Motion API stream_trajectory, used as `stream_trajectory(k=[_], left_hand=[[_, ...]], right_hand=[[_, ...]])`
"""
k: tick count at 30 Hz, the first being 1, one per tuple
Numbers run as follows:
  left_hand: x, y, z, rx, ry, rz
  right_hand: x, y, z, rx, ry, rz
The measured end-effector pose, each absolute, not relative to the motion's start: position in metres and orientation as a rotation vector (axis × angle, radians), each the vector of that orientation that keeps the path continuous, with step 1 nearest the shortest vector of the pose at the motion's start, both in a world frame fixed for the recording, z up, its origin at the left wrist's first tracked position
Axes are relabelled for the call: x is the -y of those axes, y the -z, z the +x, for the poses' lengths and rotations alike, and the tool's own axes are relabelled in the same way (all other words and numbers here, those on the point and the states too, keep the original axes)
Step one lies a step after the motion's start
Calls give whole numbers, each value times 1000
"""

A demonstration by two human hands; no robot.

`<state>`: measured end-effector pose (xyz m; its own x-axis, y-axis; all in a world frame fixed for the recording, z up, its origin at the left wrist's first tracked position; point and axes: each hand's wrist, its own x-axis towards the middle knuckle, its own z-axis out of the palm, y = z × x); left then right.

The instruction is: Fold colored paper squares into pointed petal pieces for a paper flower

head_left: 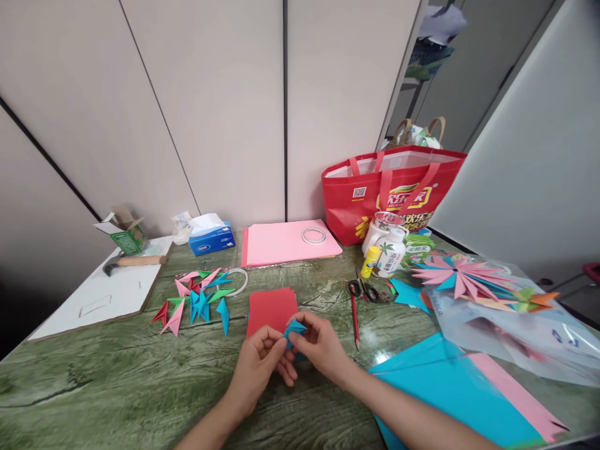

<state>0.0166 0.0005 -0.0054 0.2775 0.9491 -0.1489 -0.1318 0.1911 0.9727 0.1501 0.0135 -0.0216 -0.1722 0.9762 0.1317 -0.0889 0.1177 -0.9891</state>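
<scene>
My left hand [259,364] and my right hand [319,348] meet low over the green table [117,381], both pinching a small folded blue paper piece [294,329]. Just behind them lies a stack of red paper squares [270,307]. To the left is a scatter of several folded paper points [199,300] in pink, red, green and blue, by a white tape ring [241,279].
Big blue and pink sheets [445,387] lie at my right, a clear bag with a paper flower [462,275] behind. Red pencil [355,320], scissors [363,289], glue stick [370,261], bottle [391,253], red bag [389,187], pink sheets [288,242], tissue box [212,239], clipboard [100,294].
</scene>
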Motion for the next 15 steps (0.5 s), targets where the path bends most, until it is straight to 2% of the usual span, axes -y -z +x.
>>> stream_trajectory(k=[15], left_hand=[[0, 8, 22, -1052, -944, 1143]], right_hand=[[-17, 24, 154, 1283, -1367, -971]])
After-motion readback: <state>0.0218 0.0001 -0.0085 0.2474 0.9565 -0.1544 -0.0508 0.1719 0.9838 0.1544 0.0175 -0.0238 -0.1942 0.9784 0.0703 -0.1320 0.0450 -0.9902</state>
